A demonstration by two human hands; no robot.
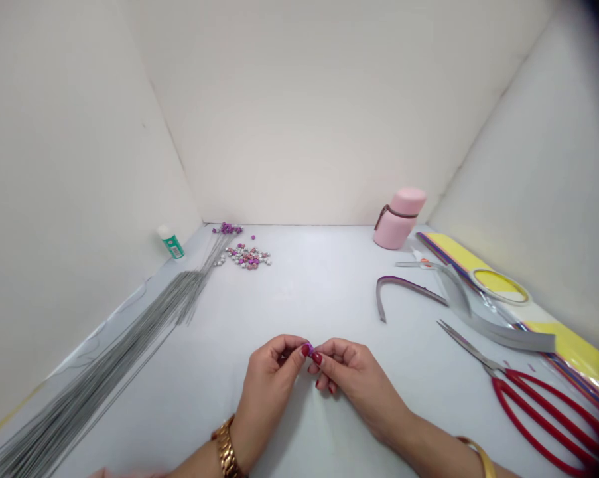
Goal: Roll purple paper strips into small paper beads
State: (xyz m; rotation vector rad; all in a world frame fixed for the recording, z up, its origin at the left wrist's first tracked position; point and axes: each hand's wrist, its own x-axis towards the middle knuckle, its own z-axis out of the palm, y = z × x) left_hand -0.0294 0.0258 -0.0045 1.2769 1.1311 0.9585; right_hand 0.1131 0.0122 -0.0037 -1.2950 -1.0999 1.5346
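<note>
A small purple piece [309,348] is pinched between the thumbs and fingertips of the left hand [273,375] and the right hand [351,372], just above the near middle of the surface [309,285]; its long axis cannot be told, being mostly covered by fingers. Red-handled scissors [523,392] are seen at right, a bundle of grey wires [115,345] at left, with a curved strip [408,284], loose beads [249,256] and a pink bottle [399,219] farther back.
</note>
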